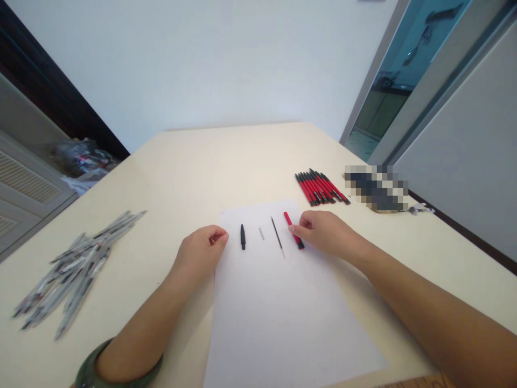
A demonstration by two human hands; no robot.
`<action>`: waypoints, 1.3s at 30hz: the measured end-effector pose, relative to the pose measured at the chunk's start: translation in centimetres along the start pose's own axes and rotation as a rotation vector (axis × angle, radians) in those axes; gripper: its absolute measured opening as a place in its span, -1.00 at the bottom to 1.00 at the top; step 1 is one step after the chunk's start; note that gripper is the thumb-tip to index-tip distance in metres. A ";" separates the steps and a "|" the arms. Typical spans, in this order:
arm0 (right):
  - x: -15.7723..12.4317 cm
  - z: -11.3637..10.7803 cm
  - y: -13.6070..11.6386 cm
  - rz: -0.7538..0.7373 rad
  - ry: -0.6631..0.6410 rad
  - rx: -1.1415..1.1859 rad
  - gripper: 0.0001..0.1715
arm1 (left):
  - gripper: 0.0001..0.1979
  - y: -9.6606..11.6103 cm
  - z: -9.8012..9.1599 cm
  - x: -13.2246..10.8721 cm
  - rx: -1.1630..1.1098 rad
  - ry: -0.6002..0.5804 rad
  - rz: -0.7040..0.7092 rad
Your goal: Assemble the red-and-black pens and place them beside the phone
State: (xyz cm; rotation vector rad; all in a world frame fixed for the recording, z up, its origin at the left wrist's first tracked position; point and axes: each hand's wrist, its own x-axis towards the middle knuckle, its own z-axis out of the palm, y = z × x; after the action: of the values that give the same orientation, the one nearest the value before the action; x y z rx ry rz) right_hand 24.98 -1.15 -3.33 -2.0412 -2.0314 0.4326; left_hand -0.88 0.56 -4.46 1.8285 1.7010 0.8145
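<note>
On a white sheet of paper (266,318), pen parts lie spread in a row. From the left these are a black pen tip section (243,237), a small spring (262,233), a thin black ink refill (277,233) and a red pen barrel (287,217) with a black end. My right hand (323,231) pinches the red barrel around its middle, thumb in front; the barrel rests on the sheet. My left hand (203,248) is at the sheet's left edge, beside the black section and apart from it. Its thumb and index fingertips press together, with nothing showing between them.
Several red-and-black pens (320,187) lie side by side behind my right hand. A pile of wrapped pens (76,269) lies at the left of the cream table (226,156). A blurred-out object (377,188) sits near the right edge. A white wall stands behind.
</note>
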 end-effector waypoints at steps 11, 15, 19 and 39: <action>0.4 0.8 -0.2 0.023 -0.060 -0.088 -0.69 | -0.87 -0.1 0.1 -0.2 0.059 -0.039 0.021; 0.5 0.8 -0.2 0.024 -0.065 -0.099 -0.71 | -0.88 0.1 0.1 -0.3 -0.001 -0.038 0.020; 0.5 0.6 -0.4 0.031 -0.074 -0.101 -0.72 | -0.90 0.3 0.0 -0.4 -0.027 -0.050 0.009; -4.0 -0.1 -5.4 -0.207 -0.483 0.689 -0.70 | -0.70 4.4 0.6 -4.6 -0.604 -0.521 -0.075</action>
State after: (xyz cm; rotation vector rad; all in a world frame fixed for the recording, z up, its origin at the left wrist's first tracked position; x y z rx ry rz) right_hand 19.97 -5.08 -1.09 -1.3766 -1.9018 1.4536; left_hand 2.48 -4.33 -2.09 1.3856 1.0384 0.6488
